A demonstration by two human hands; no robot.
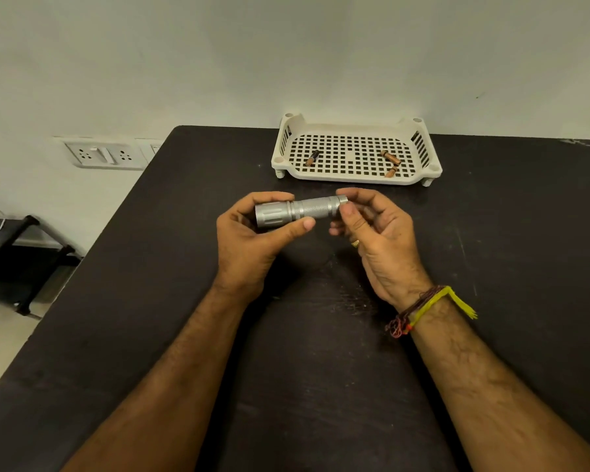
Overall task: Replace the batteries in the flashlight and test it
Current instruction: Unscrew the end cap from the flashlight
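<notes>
- Silver knurled metal flashlight (300,211) held level above the black tabletop (321,335), just in front of the cream perforated plastic tray (351,177), wide head end to the left.
- Left hand (252,240) curled closed round the head end, thumb laid along the near side of the barrel.
- Right hand (372,229) partly closed, thumb and forefinger pinched on the tail cap (342,200) at the right end; remaining fingers loosely bent and holding nothing else.
- Probably unscrewing or tightening the tail cap; cannot tell which from this view, nor whether cells are inside.
- To do it well: keep the left grip firm on the ribbed head so the body cannot spin, turn only the cap with the fingertips, keep cap and barrel in line to avoid cross-threading, work low over the tabletop so a loose cap or cell cannot roll far.
- Inside the tray: three small copper-coloured batteries, one battery (311,158) near its left end, another battery (390,157) towards the right end and a third battery (391,171) just in front of that.
- Rest of the tray floor bare, nothing else lying in it.
</notes>
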